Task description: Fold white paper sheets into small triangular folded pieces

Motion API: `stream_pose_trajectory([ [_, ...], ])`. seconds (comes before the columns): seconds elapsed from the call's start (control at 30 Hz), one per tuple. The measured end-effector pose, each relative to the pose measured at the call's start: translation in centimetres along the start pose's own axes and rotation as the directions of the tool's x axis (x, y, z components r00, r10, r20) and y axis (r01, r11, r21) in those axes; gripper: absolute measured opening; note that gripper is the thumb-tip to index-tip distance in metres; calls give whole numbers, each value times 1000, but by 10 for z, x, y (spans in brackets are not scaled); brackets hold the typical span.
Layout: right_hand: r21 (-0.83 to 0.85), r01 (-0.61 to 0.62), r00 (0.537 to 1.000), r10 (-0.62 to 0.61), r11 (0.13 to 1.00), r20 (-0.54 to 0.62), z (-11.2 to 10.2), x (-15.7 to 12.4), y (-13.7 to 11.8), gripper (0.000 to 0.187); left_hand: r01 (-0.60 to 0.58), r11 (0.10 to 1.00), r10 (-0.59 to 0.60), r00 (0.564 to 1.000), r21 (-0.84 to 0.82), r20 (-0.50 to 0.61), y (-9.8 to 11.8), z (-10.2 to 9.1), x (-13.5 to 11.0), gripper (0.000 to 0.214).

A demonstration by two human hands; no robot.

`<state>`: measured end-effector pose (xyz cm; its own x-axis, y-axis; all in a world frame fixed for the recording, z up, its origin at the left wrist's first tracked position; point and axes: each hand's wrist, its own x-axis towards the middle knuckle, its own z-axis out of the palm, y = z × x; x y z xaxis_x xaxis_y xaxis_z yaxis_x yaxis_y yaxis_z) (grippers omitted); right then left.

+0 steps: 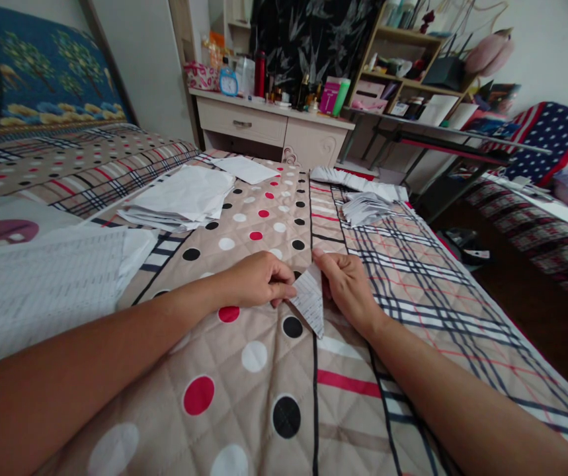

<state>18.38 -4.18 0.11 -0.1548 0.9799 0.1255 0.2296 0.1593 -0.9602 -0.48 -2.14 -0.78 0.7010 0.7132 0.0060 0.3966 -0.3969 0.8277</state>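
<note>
A small folded paper triangle (311, 303) with printed lines rests point-down on the quilted bedspread (264, 390). My left hand (256, 279) pinches its left corner, fingers curled. My right hand (347, 285) grips its upper right edge, thumb on top. Both hands lie on the bedspread close together.
A heap of white sheets (182, 198) lies at the far left of the bed, a printed sheet (40, 284) nearer left. A pile of folded paper pieces (365, 208) sits far right. A dresser (274, 129) and shelves (403, 59) stand beyond; the bed's right edge drops to dark floor (526, 297).
</note>
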Motion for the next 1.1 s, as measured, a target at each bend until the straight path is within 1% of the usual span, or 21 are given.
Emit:
stream_pose_trajectory([
  [0.1, 70, -29, 999, 28, 997, 27, -1, 2, 3, 60, 3, 999, -4, 1000, -50, -29, 0, 0, 1, 23],
  [0.17, 160, -73, 994, 58, 984, 97, -3, 5, 7, 58, 3, 993, -12, 998, -116, -69, -1, 0, 3, 26],
  [0.27, 268, -134, 977, 81, 954, 198, -3, 7, 14, 51, 7, 984, -35, 987, -181, -155, -2, -2, 5, 31],
  [0.33, 299, -144, 973, 80, 943, 215, -3, 7, 16, 46, 14, 980, -55, 977, -200, -204, -3, -2, 5, 31],
  [0.4, 312, -148, 975, 85, 939, 206, -3, 7, 15, 42, 12, 976, -63, 971, -216, -229, -3, -2, 6, 30],
  [0.57, 333, -183, 970, 114, 925, 216, -3, 7, 9, 34, 21, 972, -79, 967, -232, -242, -3, -2, 6, 29],
  [0.73, 262, -141, 974, 86, 955, 211, -5, 6, 9, 34, 25, 977, -78, 967, -213, -242, -3, -2, 6, 28],
  [0.83, 237, -144, 968, 87, 961, 233, -6, 6, 10, 32, 29, 982, -76, 964, -186, -253, -3, -1, 6, 27],
  [0.9, 264, -147, 966, 81, 953, 245, -7, 8, 12, 28, 28, 984, -73, 964, -176, -255, -4, 0, 5, 27],
  [1.0, 355, -167, 963, 74, 920, 261, -10, 11, 13, 21, 12, 984, -57, 967, -176, -248, -3, -1, 5, 29],
  [1.03, 383, -186, 957, 79, 905, 278, -11, 12, 13, 21, 4, 984, -48, 968, -176, -246, -3, -1, 4, 30],
  [1.1, 418, -225, 942, 88, 880, 323, -13, 13, 13, 26, -5, 983, -42, 968, -186, -246, -3, -2, 4, 31],
])
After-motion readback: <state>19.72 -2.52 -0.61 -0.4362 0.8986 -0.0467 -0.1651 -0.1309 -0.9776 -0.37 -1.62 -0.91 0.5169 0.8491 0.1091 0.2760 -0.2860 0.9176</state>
